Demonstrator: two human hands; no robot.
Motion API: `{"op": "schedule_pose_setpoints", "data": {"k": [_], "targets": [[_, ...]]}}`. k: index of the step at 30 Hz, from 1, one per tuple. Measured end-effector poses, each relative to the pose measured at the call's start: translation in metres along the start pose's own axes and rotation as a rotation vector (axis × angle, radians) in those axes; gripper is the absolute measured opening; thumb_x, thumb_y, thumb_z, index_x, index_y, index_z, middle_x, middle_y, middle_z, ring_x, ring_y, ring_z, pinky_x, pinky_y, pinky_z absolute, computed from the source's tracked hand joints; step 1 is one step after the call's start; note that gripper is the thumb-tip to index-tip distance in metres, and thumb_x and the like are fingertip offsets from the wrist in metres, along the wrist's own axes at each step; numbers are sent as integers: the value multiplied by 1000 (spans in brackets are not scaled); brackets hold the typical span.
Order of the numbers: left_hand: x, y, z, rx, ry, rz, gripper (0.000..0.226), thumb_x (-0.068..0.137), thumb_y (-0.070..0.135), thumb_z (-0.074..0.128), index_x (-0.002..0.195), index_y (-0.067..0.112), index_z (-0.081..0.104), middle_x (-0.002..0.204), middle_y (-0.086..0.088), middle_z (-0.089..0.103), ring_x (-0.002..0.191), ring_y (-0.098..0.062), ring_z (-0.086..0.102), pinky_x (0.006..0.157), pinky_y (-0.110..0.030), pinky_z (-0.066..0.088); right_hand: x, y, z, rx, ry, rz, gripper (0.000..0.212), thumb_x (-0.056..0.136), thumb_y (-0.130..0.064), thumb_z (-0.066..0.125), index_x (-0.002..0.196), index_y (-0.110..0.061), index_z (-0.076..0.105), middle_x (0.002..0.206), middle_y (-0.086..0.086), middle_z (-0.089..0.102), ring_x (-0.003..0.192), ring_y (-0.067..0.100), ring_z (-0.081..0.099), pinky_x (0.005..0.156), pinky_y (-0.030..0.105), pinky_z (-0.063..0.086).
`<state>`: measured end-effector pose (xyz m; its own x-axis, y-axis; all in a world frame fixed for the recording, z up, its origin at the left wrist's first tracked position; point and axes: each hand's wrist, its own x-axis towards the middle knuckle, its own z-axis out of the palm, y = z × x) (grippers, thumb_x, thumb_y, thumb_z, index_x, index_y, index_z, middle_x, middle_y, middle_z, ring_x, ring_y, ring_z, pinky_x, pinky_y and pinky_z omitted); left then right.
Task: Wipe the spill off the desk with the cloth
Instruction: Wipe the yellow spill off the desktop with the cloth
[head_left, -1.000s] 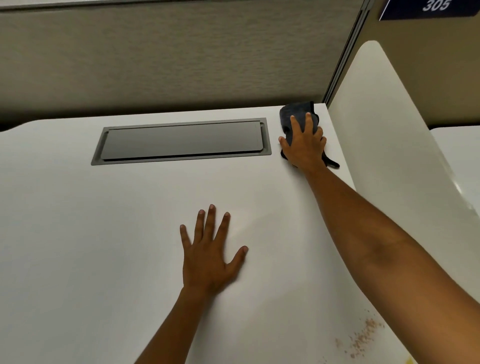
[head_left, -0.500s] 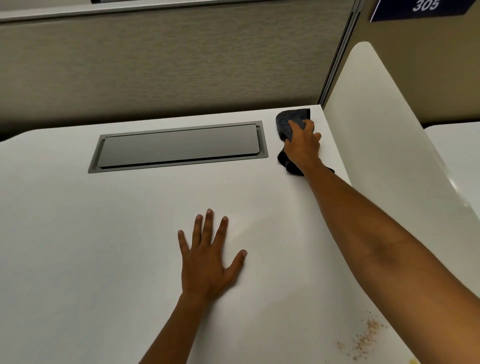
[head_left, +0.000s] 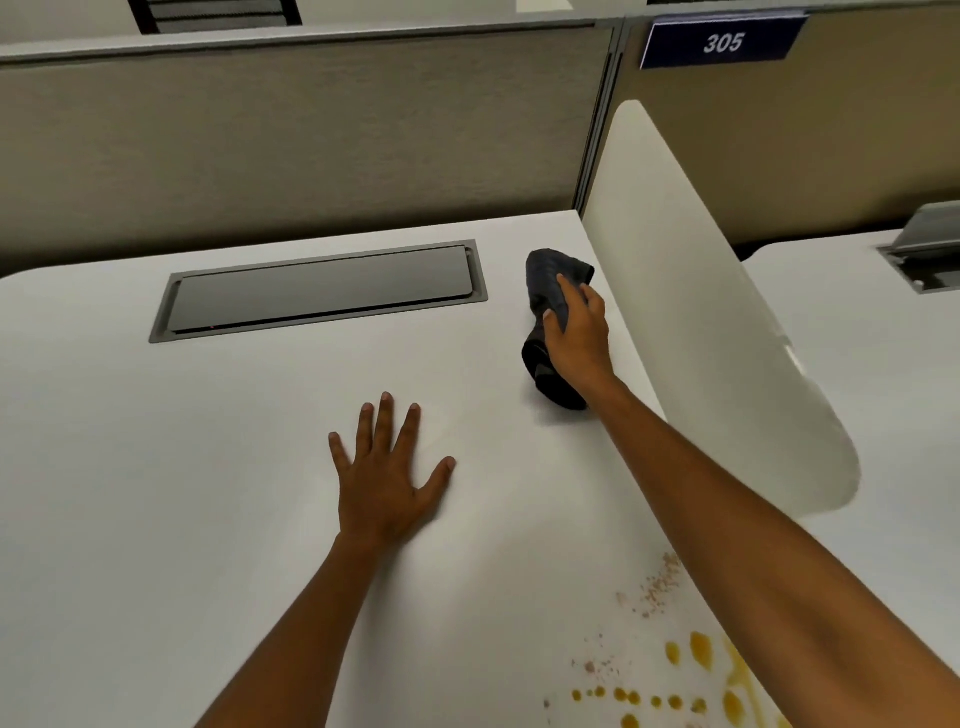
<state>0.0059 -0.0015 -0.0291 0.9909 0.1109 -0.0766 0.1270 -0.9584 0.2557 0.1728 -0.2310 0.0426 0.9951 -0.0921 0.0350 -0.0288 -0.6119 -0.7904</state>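
A dark grey cloth (head_left: 545, 283) is bunched up near the desk's far right corner, and my right hand (head_left: 579, 338) grips it, with part of the cloth hanging below the palm. My left hand (head_left: 387, 480) lies flat on the white desk (head_left: 156, 467), fingers spread, holding nothing. The spill (head_left: 691, 675) is at the near right: yellow-orange drops and brown specks on the desk, partly hidden under my right forearm.
A grey cable-tray lid (head_left: 322, 291) is set into the desk at the back. A white curved divider panel (head_left: 701, 312) stands along the right edge. Beige partition walls rise behind, with a sign reading 305 (head_left: 722, 41). A second desk (head_left: 883, 364) lies beyond the divider.
My right hand has closed around the cloth and drawn it back from the far corner towards me. The left hand stays flat. More of the spill has come into view.
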Motion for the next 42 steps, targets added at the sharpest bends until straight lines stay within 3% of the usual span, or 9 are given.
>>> {"op": "schedule_pose_setpoints", "data": {"k": [7, 18, 22, 27, 30, 36, 42], "targets": [[-9, -5, -11, -25, -83, 18, 95, 79, 84, 8, 161, 37, 3, 170, 3, -11, 157, -22, -11, 121, -63, -5, -94, 8, -34, -20, -24, -95, 51, 101, -15, 49, 150, -20, 35, 156, 12, 26, 138, 32, 36, 115, 41, 33], [-109, -1, -19, 19, -62, 134, 96, 80, 83, 4, 162, 33, 3, 170, 2, -12, 157, -21, -10, 121, -62, -1, -228, 22, -64, -327, 86, -184, 49, 100, -17, 50, 148, -23, 40, 157, 12, 27, 108, 37, 49, 98, 37, 38], [-143, -4, -24, 37, -39, 193, 104, 74, 88, -11, 161, 32, 4, 170, 0, -10, 157, -23, -8, 121, -62, 1, -272, 23, -73, -366, 130, -195, 49, 99, -16, 50, 147, -21, 42, 156, 13, 30, 104, 38, 50, 94, 40, 41], [-184, -14, -25, 35, -43, 209, 104, 75, 88, -9, 161, 32, 1, 170, 1, -13, 157, -22, -11, 121, -62, 0, -324, 25, -95, -404, 198, -197, 48, 99, -15, 51, 146, -18, 43, 154, 15, 32, 105, 40, 50, 95, 46, 43], [-206, -19, -26, 41, -54, 214, 97, 79, 83, 0, 161, 32, 0, 169, 1, -14, 157, -22, -12, 121, -62, -1, -349, 30, -109, -428, 205, -160, 49, 101, -18, 49, 148, -19, 39, 156, 12, 28, 116, 37, 47, 99, 41, 39], [-228, -24, -23, 17, -70, 208, 96, 80, 83, -1, 161, 32, -3, 168, 2, -17, 156, -21, -17, 122, -62, -3, -377, 46, -135, -363, 258, -85, 50, 102, -20, 45, 150, -22, 33, 156, 10, 29, 133, 30, 38, 107, 34, 29], [-223, -31, -12, -6, -58, 177, 97, 81, 83, 3, 162, 29, 2, 170, 2, -12, 157, -20, -13, 122, -61, -3, -377, 72, -145, -320, 265, 4, 50, 103, -23, 44, 151, -23, 30, 156, 8, 28, 135, 30, 36, 110, 34, 27]]}}
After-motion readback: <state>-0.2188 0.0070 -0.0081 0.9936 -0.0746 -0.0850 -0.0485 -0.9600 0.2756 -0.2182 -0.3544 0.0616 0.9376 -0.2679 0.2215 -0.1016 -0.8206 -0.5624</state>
